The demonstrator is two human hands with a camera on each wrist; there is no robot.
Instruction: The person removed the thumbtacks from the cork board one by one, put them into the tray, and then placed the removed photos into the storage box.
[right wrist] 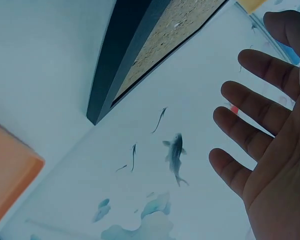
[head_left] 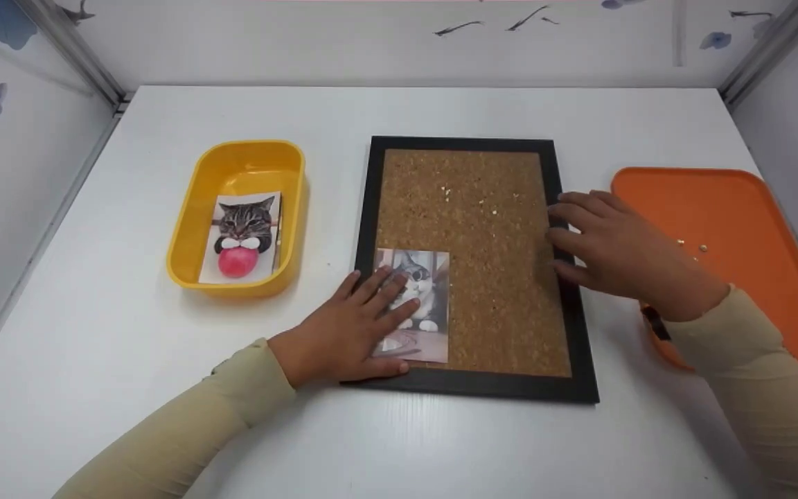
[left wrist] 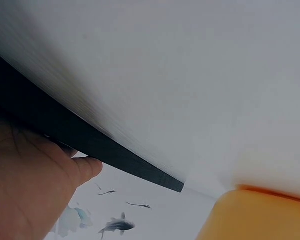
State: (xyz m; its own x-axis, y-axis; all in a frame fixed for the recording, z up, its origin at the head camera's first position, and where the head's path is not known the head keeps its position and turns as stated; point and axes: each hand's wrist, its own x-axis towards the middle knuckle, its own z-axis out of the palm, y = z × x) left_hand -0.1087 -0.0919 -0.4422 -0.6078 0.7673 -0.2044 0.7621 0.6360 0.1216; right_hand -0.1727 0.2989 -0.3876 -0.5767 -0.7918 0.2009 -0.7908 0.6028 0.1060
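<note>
A cat photo lies in the lower left part of a black-framed corkboard. My left hand rests on the photo with its fingers spread, and its thumb lies near the bottom frame. In the left wrist view, the left hand shows beside the frame's dark edge. Over the board's right edge is my right hand, its fingers pointing left. The right wrist view shows this right hand with fingers extended and nothing held.
A yellow tray on the left holds photos, the top one a cat with a pink ball. An orange tray on the right bears several small metallic bits. A dark object is partly hidden under the right wrist. Pale flecks dot the cork.
</note>
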